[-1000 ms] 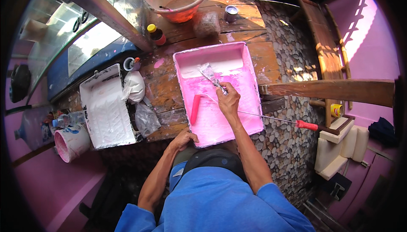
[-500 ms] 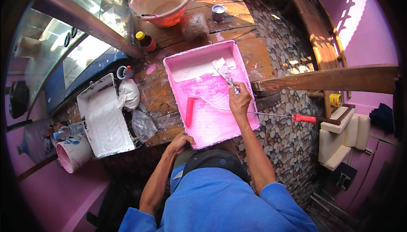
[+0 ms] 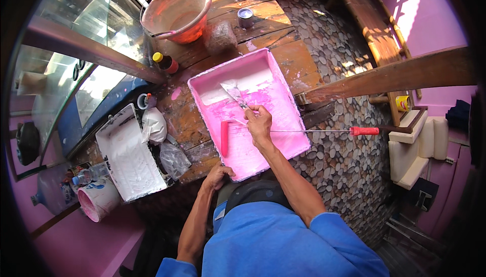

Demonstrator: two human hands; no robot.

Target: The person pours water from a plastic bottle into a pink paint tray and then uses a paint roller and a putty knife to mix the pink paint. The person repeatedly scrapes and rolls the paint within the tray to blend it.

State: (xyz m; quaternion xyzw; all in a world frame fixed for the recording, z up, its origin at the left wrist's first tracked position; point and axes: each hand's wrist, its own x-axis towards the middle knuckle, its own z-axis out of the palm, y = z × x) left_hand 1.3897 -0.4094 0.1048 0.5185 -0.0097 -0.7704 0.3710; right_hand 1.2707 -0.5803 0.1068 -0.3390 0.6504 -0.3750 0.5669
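A pink-coated paint tray (image 3: 281,120) rests on the wooden table, with white and pink paint smeared over its far part. My left hand (image 3: 218,176) is closed on the tray's near left corner. In my right hand (image 3: 259,123) is a paint-smeared putty knife (image 3: 233,93), its blade pointing away to the far left over the border of white and pink paint. Across the tray lies a paint roller (image 3: 224,139) with a pink sleeve; its wire runs beneath my right hand, and its red handle (image 3: 364,131) sticks out past the right rim.
Left of the tray stand a white-coated tray (image 3: 132,158), plastic bags (image 3: 173,160) and a paint-stained bucket (image 3: 98,199). Farther off are an orange basin (image 3: 191,30), a yellow-capped bottle (image 3: 165,63) and a small can (image 3: 245,17). A wooden beam (image 3: 385,76) juts in from the right.
My right hand has moved left with the putty knife, whose blade now lies farther left in the tray and points more leftward. My left hand stays at the tray's corner.
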